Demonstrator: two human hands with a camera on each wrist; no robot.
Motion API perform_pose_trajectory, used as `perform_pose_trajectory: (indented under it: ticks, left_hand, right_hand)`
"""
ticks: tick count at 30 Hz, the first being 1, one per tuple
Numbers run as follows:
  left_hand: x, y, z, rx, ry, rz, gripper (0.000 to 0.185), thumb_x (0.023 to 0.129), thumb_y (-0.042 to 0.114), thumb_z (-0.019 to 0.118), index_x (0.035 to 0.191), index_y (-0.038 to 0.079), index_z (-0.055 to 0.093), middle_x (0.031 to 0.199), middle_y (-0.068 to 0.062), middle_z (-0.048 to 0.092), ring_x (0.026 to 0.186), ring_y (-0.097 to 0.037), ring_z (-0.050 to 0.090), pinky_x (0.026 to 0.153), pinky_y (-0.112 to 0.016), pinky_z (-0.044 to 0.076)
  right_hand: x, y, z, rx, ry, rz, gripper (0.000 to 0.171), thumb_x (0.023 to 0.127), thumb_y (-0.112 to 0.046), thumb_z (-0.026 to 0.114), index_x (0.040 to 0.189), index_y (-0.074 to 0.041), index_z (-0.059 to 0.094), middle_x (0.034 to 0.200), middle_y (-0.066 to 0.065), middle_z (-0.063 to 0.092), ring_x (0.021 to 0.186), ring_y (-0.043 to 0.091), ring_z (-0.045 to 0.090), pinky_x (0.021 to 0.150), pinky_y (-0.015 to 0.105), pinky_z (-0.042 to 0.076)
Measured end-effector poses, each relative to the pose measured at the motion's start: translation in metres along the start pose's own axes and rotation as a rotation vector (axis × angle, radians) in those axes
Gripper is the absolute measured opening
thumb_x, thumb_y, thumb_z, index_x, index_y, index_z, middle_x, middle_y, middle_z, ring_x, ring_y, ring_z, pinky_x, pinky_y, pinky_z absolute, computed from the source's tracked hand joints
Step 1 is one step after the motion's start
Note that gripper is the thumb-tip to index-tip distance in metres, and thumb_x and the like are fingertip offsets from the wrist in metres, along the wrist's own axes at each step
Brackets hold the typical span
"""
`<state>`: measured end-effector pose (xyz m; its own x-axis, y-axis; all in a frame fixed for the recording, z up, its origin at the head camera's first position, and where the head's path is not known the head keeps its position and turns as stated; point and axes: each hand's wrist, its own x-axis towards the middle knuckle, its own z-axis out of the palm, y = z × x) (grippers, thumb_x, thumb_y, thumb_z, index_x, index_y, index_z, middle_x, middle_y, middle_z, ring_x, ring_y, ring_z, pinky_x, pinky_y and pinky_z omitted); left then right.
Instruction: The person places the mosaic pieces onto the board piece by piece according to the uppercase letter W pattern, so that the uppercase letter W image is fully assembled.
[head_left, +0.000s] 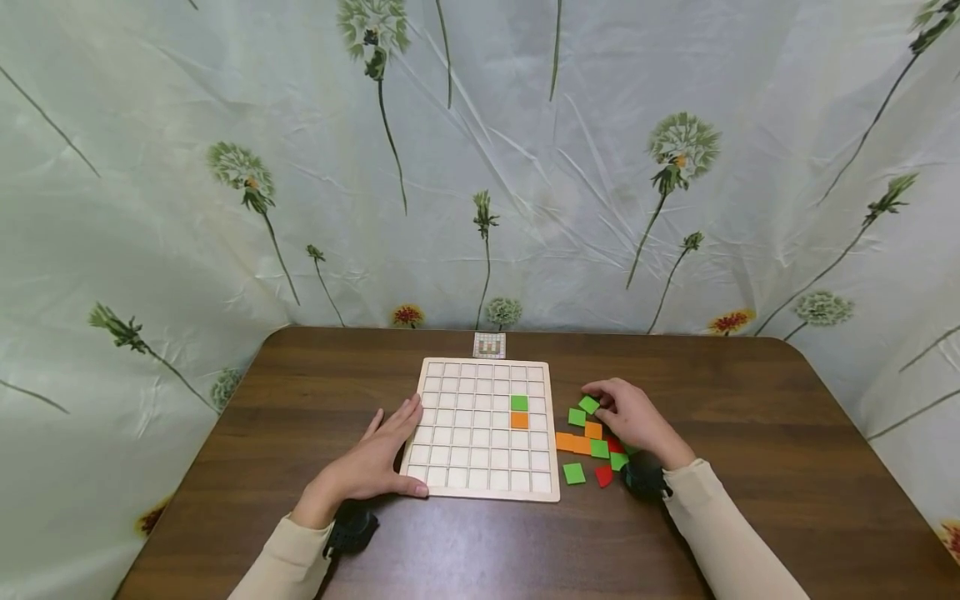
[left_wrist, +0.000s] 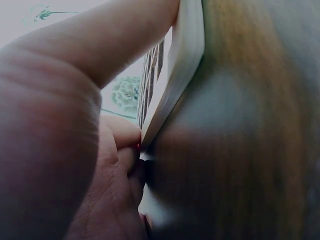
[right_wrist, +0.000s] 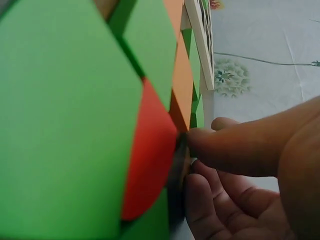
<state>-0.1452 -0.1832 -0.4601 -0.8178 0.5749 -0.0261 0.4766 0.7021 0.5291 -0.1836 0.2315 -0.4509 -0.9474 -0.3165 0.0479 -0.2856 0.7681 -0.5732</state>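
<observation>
A pale wooden board [head_left: 477,428] with a square grid lies in the middle of the table. One green tile and, directly below it, one orange tile [head_left: 519,421] sit in its cells. My left hand [head_left: 375,457] rests along the board's left edge, fingers spread and extended, thumb [left_wrist: 125,30] at the near left corner. Right of the board, my right hand [head_left: 636,417] pinches a green tile [head_left: 588,405] between thumb and fingers at the far end of a loose pile. In the right wrist view the thumb [right_wrist: 225,150] and fingertips come down beside the tiles, and the pinched tile is mostly hidden.
Loose green, orange and red tiles [head_left: 603,476] lie close together between the board and my right wrist, some overlapping. Behind the board's far edge is a small card [head_left: 490,346] with a grid pattern. A flowered curtain [head_left: 480,167] hangs beyond the brown table [head_left: 337,367].
</observation>
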Motion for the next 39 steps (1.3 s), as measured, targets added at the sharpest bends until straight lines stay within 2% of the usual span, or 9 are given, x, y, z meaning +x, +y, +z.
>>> perform_pose_trajectory:
  ticks: [7, 11, 30, 39]
  left_hand:
    - [0.0007, -0.0005, -0.0004, 0.010, -0.008, -0.009, 0.117, 0.066, 0.063, 0.070, 0.148, 0.003, 0.011, 0.155, -0.007, 0.002, 0.141, -0.024, 0.004, 0.109, -0.053, -0.001]
    - [0.0008, -0.0012, 0.0004, 0.017, -0.013, -0.011, 0.118, 0.066, 0.065, 0.069, 0.148, 0.004, 0.011, 0.156, -0.007, 0.001, 0.141, -0.023, 0.003, 0.110, -0.052, -0.001]
    - [0.0000, -0.0005, -0.0005, 0.015, -0.011, -0.008, 0.117, 0.067, 0.063, 0.070, 0.148, 0.003, 0.011, 0.155, -0.007, 0.001, 0.141, -0.023, 0.004, 0.110, -0.052, -0.001]
    - [0.0002, -0.0018, 0.0004, 0.023, -0.016, -0.013, 0.117, 0.066, 0.064, 0.069, 0.148, 0.004, 0.011, 0.156, -0.006, 0.001, 0.142, -0.022, 0.003, 0.110, -0.052, -0.001]
  right_hand:
    - [0.0019, 0.0017, -0.0016, -0.016, -0.003, -0.055, 0.034, 0.084, 0.007, 0.058, 0.115, -0.004, 0.063, 0.105, 0.010, 0.058, 0.084, 0.020, 0.053, 0.072, 0.036, 0.047]
    - [0.0036, 0.0024, -0.0009, -0.041, -0.008, -0.057, 0.033, 0.084, 0.008, 0.057, 0.114, -0.005, 0.064, 0.104, 0.009, 0.057, 0.085, 0.020, 0.053, 0.074, 0.037, 0.047]
    - [0.0056, 0.0006, -0.0029, -0.113, -0.033, 0.015, 0.023, 0.086, -0.002, 0.063, 0.109, -0.003, 0.064, 0.101, 0.010, 0.056, 0.084, 0.020, 0.053, 0.077, 0.040, 0.049]
    - [0.0021, 0.0002, -0.0026, -0.125, -0.019, 0.004, 0.022, 0.087, -0.004, 0.062, 0.110, -0.003, 0.062, 0.103, 0.011, 0.056, 0.086, 0.021, 0.055, 0.077, 0.040, 0.049]
